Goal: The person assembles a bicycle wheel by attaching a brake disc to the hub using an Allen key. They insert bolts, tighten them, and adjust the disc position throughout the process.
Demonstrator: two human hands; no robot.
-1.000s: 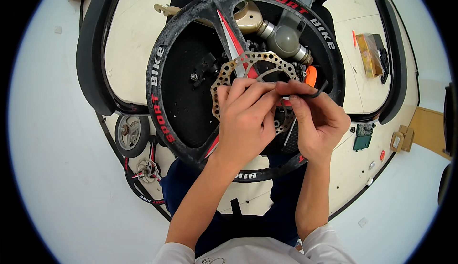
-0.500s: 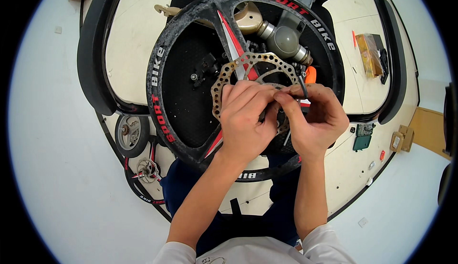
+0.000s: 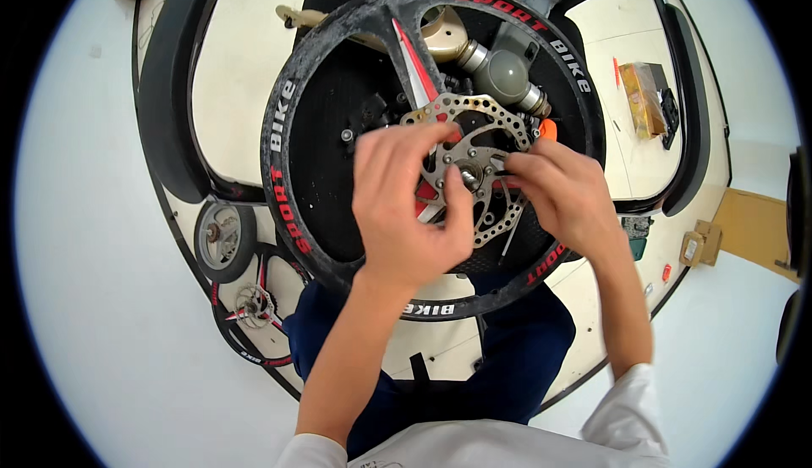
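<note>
A black three-spoke bicycle wheel (image 3: 283,121) with red and white markings lies flat before me. Over its hub sits a drilled metal brake disc (image 3: 510,121), with bolt heads around the centre. My left hand (image 3: 410,201) hovers over the disc's left side, thumb and fingers apart, holding nothing. To the right of the hub, my right hand (image 3: 562,189) pinches a small dark metal piece (image 3: 499,165); its kind is mostly hidden by the fingertips. Below that hand a thin pale rod (image 3: 508,241) shows through the wheel's opening.
The wheel rests on a black chair seat between two armrests (image 3: 173,87) (image 3: 689,112). Under it lie a grey rounded metal part (image 3: 506,74), an orange piece (image 3: 548,129) and dark small parts (image 3: 370,114). Other wheels (image 3: 226,239) (image 3: 254,305) and a cardboard box (image 3: 700,244) are on the floor.
My hands have moved apart. The left has opened and shifted left, uncovering the hub; the right's fingertips have come down and left beside the hub.
</note>
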